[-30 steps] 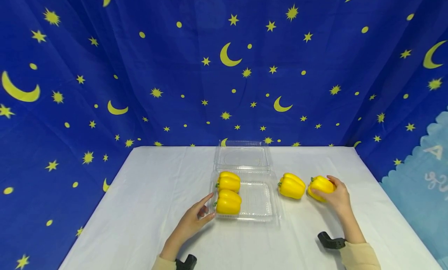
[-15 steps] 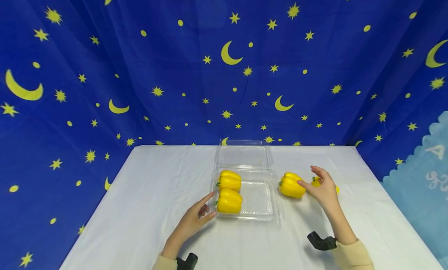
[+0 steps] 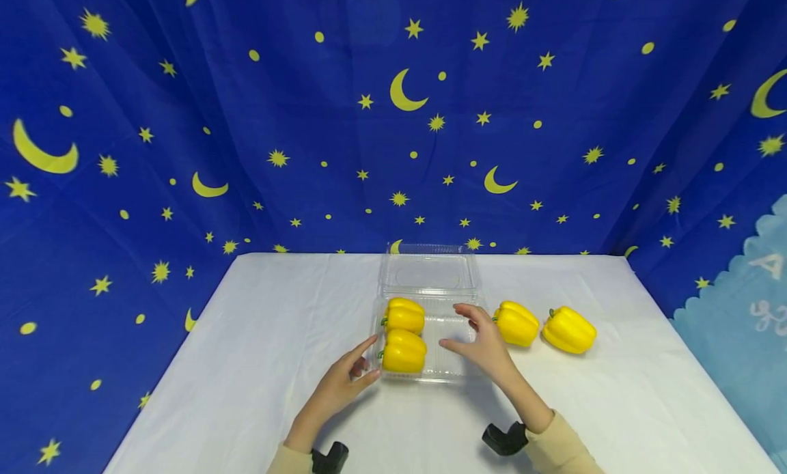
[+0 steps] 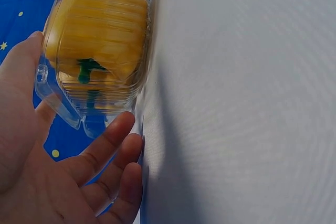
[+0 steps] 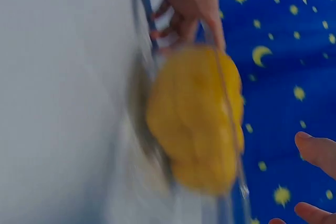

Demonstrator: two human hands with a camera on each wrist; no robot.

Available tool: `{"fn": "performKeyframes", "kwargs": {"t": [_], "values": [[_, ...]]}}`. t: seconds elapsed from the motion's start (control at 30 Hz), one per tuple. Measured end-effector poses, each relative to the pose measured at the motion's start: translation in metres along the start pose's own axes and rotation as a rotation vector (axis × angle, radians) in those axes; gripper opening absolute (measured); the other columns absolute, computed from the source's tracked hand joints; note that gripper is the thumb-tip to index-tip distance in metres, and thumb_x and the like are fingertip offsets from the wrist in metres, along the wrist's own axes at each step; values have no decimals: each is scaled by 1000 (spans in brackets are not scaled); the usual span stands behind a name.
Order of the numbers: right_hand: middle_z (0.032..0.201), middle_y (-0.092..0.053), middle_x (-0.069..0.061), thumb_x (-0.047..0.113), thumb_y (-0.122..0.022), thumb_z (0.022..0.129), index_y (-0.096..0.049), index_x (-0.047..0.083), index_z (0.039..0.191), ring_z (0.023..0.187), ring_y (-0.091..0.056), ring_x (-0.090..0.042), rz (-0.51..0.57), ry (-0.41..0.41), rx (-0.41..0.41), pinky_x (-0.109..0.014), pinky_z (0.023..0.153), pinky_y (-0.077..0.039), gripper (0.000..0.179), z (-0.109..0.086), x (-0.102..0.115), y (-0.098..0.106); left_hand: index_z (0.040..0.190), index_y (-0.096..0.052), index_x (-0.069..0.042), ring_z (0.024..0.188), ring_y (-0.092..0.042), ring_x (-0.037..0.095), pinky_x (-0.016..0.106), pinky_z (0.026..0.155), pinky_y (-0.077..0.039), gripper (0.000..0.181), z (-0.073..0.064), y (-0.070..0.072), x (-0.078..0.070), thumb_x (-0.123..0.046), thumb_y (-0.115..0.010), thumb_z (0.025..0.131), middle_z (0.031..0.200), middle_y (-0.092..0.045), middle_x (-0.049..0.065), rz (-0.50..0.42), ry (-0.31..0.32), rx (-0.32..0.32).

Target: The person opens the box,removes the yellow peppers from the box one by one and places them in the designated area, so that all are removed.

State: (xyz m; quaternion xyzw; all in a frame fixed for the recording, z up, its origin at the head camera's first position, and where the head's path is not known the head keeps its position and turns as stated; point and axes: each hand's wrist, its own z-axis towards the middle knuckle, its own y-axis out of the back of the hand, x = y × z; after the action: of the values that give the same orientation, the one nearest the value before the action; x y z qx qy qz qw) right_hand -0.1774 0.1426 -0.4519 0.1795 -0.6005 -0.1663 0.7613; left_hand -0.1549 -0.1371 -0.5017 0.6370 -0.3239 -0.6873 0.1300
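Note:
Two yellow bell peppers, a rear one point(image 3: 404, 315) and a front one point(image 3: 404, 352), lie in the left half of a hinged clear plastic container point(image 3: 453, 370), its lid point(image 3: 424, 277) tipped back. My left hand point(image 3: 332, 391) is at the container's left side, thumb and fingers spread; in the left wrist view the thumb lies along the rim and a fingertip is close to the lower wall. Over the container's right half is my right hand point(image 3: 482, 344), thumb and fingers apart with nothing between them. Right of the container lie two more bell peppers, one nearer point(image 3: 518, 324) and one farther point(image 3: 569, 330).
A white cloth covers the table point(image 3: 277, 310). Behind it hangs a blue curtain point(image 3: 344, 119) with yellow moons and stars, and a light blue cloth point(image 3: 738, 337) hangs at the right. Each wrist wears a black strap mount.
My right hand has let go of the farthest-right bell pepper and moved left, passing the other loose one, to above the container's right half. The left hand stays in place.

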Motion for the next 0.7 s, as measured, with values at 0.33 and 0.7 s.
{"fn": "performKeyframes", "kwargs": {"t": [0.33,0.7], "values": [[119,-60,-19,12,-85,68,-57,-4,120,112,-57,-36,21,69,93,-52,96,-46,61,-4,5,-60,145,-40,-26,83,-49,10,25,74,-43,62,0,0,1,-37,-65,89,97,-58,2,-12,-11,3],[108,-59,-14,14,-88,62,-60,-3,114,97,-57,-22,-63,87,101,-35,87,-50,62,-3,8,-76,145,-41,-24,83,-49,10,24,73,-43,63,1,0,3,-39,-64,89,96,-59,1,-9,-16,-5]]}}
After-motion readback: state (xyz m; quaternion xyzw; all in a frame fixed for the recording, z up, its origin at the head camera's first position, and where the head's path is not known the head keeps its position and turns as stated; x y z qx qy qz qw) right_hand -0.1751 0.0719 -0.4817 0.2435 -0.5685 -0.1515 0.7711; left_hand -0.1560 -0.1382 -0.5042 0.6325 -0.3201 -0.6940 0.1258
